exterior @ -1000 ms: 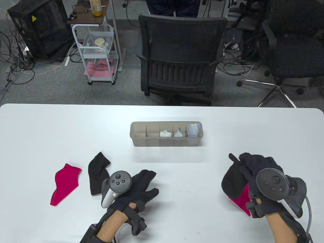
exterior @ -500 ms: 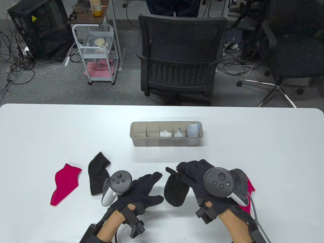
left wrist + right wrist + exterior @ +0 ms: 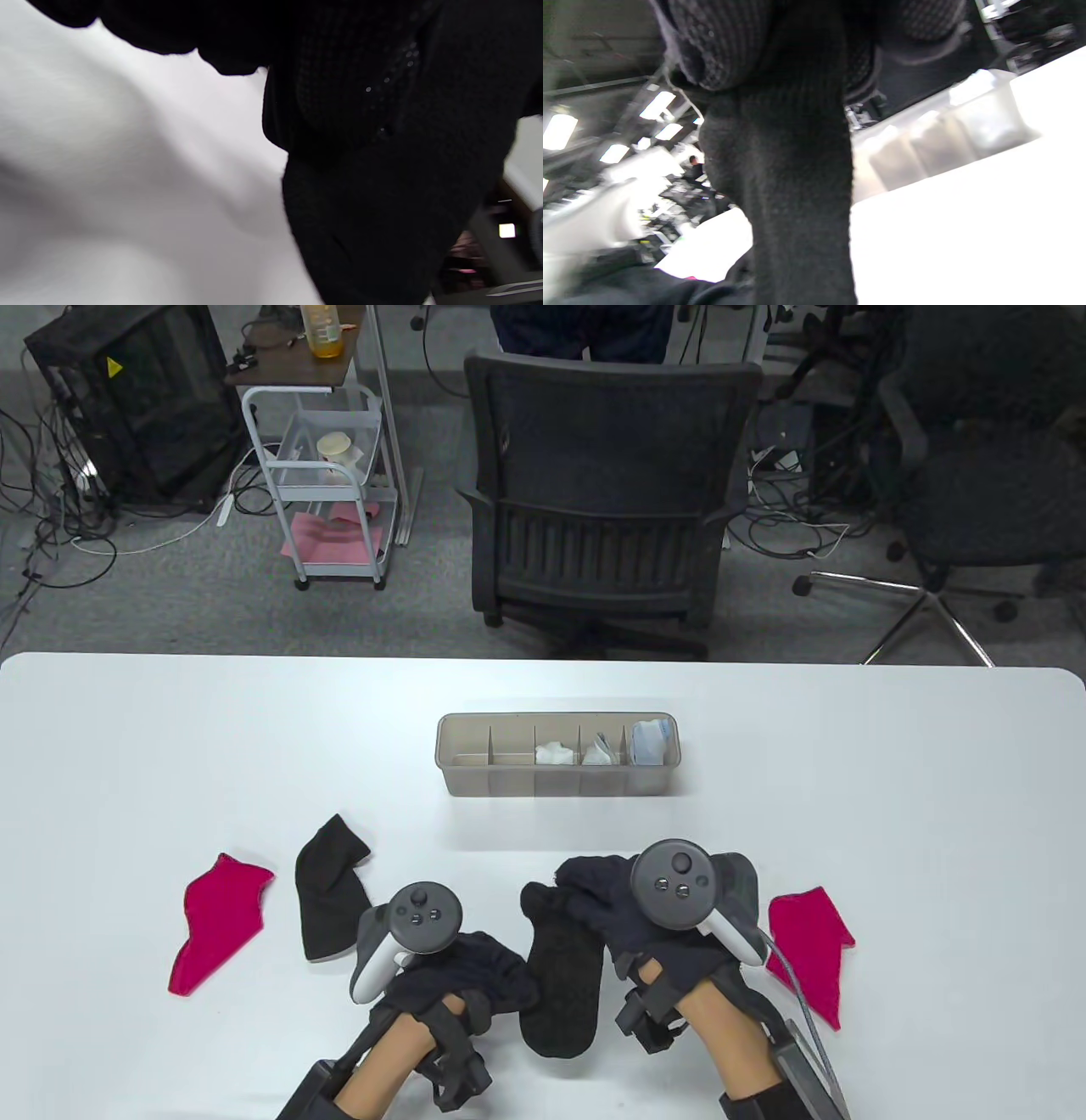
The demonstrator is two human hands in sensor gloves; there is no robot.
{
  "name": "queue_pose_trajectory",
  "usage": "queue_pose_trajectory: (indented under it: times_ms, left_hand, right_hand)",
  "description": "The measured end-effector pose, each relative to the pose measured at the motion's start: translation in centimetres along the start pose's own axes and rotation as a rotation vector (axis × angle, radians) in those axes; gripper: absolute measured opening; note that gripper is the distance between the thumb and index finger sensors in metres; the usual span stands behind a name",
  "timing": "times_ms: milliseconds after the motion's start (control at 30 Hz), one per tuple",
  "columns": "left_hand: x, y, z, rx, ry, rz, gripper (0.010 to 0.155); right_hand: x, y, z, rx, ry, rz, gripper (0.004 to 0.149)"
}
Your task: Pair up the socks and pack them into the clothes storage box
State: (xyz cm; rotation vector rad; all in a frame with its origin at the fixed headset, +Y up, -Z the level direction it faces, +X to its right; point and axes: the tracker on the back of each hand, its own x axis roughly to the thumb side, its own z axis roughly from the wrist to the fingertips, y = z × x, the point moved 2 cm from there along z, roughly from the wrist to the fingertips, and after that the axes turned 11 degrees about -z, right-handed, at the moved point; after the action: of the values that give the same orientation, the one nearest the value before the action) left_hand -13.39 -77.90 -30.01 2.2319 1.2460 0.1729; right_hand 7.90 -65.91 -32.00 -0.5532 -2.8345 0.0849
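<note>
Sitting at the middle of the white table [image 3: 170,712], the clothes storage box [image 3: 557,791] is a long translucent trough split by dividers into five compartments in a row. Counting from the table view's left, the first two compartments look empty of cloth, the third holds a white bundle [image 3: 553,752], the fourth a white-and-grey bundle [image 3: 601,750], and the fifth a pale blue bundle [image 3: 650,740]; the right wrist view shows the same box [image 3: 946,135] only as a blurred pale shape beyond the hand. Nearer the person, the right hand [image 3: 632,912] has its fingers curled round the upper end of a black sock [image 3: 560,984], which hangs down from the grip and lies lengthwise toward the table's near edge; in the right wrist view this sock [image 3: 797,203] drops straight down from the gloved fingers [image 3: 721,46]. The left hand [image 3: 462,976] sits just beside the sock's left edge, fingers curled, and whether it actually grips the sock cannot be told from any view. A second black sock [image 3: 327,891] lies flat to the left, just beside a red sock [image 3: 216,920], while another red sock [image 3: 810,946] lies flat to the right of the right hand.
</note>
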Motion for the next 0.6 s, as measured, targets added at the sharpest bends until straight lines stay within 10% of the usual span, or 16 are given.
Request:
queue_pose_trajectory:
  times_ms: [300,600]
  left_hand:
    - [-2.0,2.7,1.5,0.012,-0.198,0.226,0.038]
    - [-0.1,4.5,1.6,0.13,-0.194,0.539,0.034]
  right_hand:
    - [-4.1,-9.1,4.3,0.141,-0.298,-0.082,0.04]
    - [-5.5,-11.8,5.4,0.118,-0.469,-0.156,0.038]
